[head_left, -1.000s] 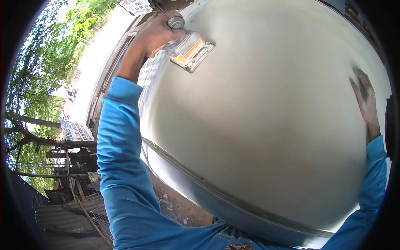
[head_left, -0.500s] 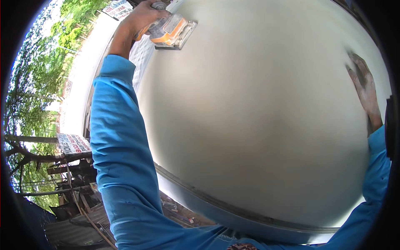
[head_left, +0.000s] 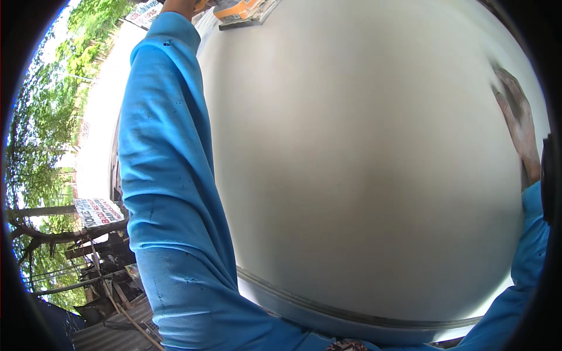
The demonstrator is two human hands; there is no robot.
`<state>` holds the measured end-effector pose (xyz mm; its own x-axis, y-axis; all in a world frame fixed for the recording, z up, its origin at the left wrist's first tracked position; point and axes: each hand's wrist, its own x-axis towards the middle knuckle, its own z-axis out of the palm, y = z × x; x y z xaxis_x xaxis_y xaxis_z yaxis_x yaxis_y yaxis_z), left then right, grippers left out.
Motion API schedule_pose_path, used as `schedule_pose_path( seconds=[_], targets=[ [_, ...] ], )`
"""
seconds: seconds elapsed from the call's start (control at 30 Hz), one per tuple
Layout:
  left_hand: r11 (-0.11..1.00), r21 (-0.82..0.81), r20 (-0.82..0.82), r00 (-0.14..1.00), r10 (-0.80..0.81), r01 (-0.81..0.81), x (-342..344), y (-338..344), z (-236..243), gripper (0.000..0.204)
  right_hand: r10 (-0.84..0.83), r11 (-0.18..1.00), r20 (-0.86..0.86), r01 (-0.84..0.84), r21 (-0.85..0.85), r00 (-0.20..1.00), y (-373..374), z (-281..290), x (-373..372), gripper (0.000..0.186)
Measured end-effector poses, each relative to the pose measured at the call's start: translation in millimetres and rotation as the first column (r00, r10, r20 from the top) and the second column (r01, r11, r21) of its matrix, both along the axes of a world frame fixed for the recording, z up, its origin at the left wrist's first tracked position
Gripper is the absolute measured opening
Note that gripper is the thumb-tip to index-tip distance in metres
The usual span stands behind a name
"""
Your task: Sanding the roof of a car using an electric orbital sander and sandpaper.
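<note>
Sander (head_left: 247, 11) near panel's (head_left: 363, 175) far left edge: likely hefty, stiff; hold from above. Left grip (head_left: 182, 6) cropped, closure indeterminate; right grip (head_left: 521, 121) fingers apart.

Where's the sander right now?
In the head view, the sander is at the top edge, left of centre and partly cut off, on the pale panel, just right of the blue left cuff.

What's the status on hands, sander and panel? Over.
Left hand mostly out of frame, grip unclear. Right hand open on pale panel. Orange-and-grey sander at upper left, cut by frame edge. Blue left sleeve hides panel's lower-left corner.
</note>
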<state>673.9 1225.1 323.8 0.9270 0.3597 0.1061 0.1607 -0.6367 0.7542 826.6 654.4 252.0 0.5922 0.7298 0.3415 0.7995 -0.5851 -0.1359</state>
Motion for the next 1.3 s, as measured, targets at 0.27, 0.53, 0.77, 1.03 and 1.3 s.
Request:
schedule_pose_path(
  seconds=[0.27,0.53,0.77,1.03,1.3],
  targets=[
    [0.998,-0.008,-0.006,0.998,0.059,-0.059,-56,-31,6,0.028,0.016,0.999,-0.042,-0.014,0.048,0.999,0,-5,9,0.047],
    [0.987,0.077,-0.011,0.989,0.146,-0.144,-144,-87,4,0.031,0.022,0.997,-0.041,-0.019,0.074,0.999,-5,-7,14,0.048],
    [0.938,0.309,-0.190,0.957,0.221,-0.156,-241,-117,18,0.057,0.074,0.991,-0.068,-0.066,0.119,0.995,-4,-8,16,0.049],
    [0.942,0.190,-0.041,0.956,0.291,-0.278,-346,-173,-3,0.042,0.031,0.993,-0.068,-0.023,0.116,0.997,-5,-15,16,0.051],
    [0.908,0.264,-0.062,0.933,0.354,-0.326,-382,-215,1,0.044,0.045,0.996,0.029,-0.047,0.076,0.999,-8,-19,26,0.048]
  ],
)
